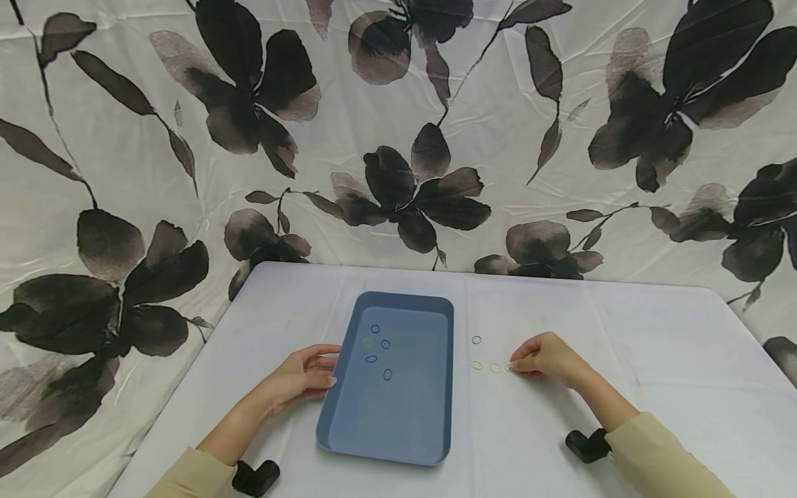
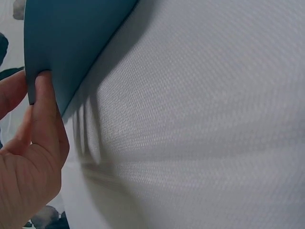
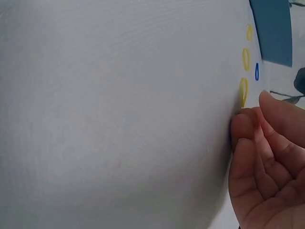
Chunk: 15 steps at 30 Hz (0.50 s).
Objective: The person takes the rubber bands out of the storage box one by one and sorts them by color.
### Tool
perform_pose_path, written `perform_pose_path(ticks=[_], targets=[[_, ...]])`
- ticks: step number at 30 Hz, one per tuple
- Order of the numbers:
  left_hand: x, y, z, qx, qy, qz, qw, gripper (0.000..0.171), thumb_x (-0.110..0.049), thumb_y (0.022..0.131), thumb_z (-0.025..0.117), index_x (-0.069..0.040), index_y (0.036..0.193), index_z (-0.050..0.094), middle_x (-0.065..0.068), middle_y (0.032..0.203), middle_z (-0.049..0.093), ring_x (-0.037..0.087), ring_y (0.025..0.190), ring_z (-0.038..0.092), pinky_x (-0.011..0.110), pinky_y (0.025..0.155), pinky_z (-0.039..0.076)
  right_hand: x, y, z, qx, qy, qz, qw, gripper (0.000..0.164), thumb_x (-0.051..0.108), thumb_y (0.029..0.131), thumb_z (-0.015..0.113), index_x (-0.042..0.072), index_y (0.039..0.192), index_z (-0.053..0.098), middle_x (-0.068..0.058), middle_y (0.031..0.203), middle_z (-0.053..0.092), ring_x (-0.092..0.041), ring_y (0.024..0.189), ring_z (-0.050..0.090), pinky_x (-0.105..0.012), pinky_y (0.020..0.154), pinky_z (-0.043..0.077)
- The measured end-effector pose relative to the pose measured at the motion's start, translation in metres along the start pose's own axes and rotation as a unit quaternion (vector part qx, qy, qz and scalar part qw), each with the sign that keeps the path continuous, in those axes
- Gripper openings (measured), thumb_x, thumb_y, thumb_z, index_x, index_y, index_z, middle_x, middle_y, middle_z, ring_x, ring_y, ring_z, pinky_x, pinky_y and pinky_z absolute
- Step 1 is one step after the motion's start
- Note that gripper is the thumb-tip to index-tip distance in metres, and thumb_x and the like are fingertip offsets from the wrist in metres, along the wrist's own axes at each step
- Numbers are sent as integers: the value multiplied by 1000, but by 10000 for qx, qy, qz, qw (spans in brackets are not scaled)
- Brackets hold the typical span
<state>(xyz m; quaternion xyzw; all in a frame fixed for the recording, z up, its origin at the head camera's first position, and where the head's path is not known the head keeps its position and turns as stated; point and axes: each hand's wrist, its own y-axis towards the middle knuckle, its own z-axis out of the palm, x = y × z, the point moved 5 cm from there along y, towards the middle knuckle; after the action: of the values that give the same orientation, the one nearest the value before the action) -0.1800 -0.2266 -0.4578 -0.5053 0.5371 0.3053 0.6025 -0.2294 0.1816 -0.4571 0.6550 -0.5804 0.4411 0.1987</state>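
My left hand point(image 1: 301, 379) pinches the left rim of a blue tray point(image 1: 389, 422), thumb on the rim and fingers outside it, as the left wrist view also shows. Inside the tray lie several thin dark blue loops point(image 1: 387, 374) and a yellow loop point(image 1: 367, 342). To the right of the tray my right hand point(image 1: 548, 361) is low over the table, fingertips at the end of a row of three thin yellow loops point(image 1: 495, 368). In the right wrist view its thumb is apart from the bent fingers, which are beside the nearest yellow loop point(image 3: 244, 92).
A single dark blue loop point(image 1: 476, 339) lies behind the yellow row. White cloth covers the table point(image 1: 623, 332), and a floral cloth point(image 1: 349, 124) hangs behind its far edge. Black devices point(image 1: 587, 446) are worn at both wrists.
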Motion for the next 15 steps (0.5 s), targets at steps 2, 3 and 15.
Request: perform_pose_path(ticks=[2, 3, 15], targets=[[1, 0, 0, -16, 2, -9, 10000, 66, 3, 82, 65, 6, 139, 31, 28, 127, 45, 19, 94, 59, 35, 77, 52, 0, 1, -1, 26, -30, -32, 10000, 14, 6, 78, 73, -5, 85, 69, -1, 70, 65, -11, 61, 55, -27, 56, 48], [2, 0, -1, -36, -2, -31, 10000, 66, 3, 82, 65, 6, 139, 31, 27, 126, 45, 19, 94, 59, 35, 76, 52, 0, 1, -2, 50, -33, -41, 10000, 14, 6, 78, 73, -5, 85, 69, -1, 70, 65, -11, 61, 55, -27, 57, 48], [-2, -1, 0, 4, -41, -43, 10000, 66, 4, 83, 62, 6, 140, 30, 26, 124, 46, 19, 93, 58, 34, 76, 52, 31, 7, -19, 398, 258, -4, 9989, 27, 7, 83, 66, -9, 106, 63, -6, 82, 68, -16, 71, 61, -34, 65, 49]])
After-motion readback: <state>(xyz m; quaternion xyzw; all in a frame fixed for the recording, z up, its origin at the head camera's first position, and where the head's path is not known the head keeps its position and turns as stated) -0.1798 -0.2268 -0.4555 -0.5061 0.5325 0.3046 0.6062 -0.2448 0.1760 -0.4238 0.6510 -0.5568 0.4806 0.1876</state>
